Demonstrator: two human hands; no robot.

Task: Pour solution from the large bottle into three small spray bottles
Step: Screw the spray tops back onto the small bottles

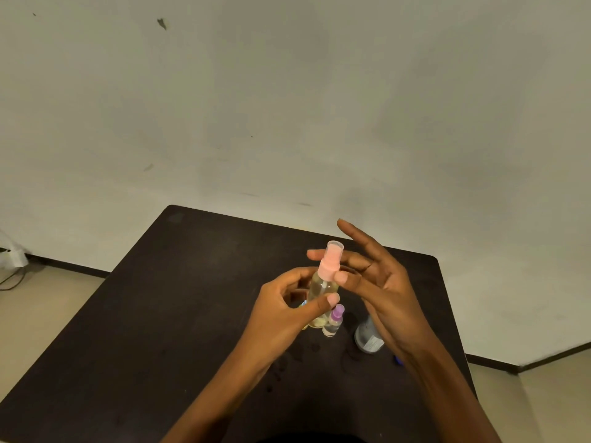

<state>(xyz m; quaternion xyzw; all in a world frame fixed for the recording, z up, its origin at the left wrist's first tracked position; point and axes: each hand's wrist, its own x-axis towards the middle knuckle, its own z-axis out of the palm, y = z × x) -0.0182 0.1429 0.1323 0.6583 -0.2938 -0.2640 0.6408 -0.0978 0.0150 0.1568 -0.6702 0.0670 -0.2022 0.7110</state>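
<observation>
My left hand (287, 306) grips a small clear spray bottle (323, 286) with a pink pump top, held upright above the dark table (179, 314). My right hand (380, 282) is beside it, thumb and forefinger pinching the pink collar, other fingers spread. Below stands a small spray bottle with a purple top (334, 321). Another small bottle (316, 322) is partly hidden behind my left thumb. The large bottle (367, 338) stands at the right, mostly hidden by my right hand.
Small wet spots (287, 362) mark the table in front of the bottles. A blue cap-like object (398, 359) peeks out beside my right wrist. A white wall rises behind the table. Cables (11, 276) lie on the floor at the far left.
</observation>
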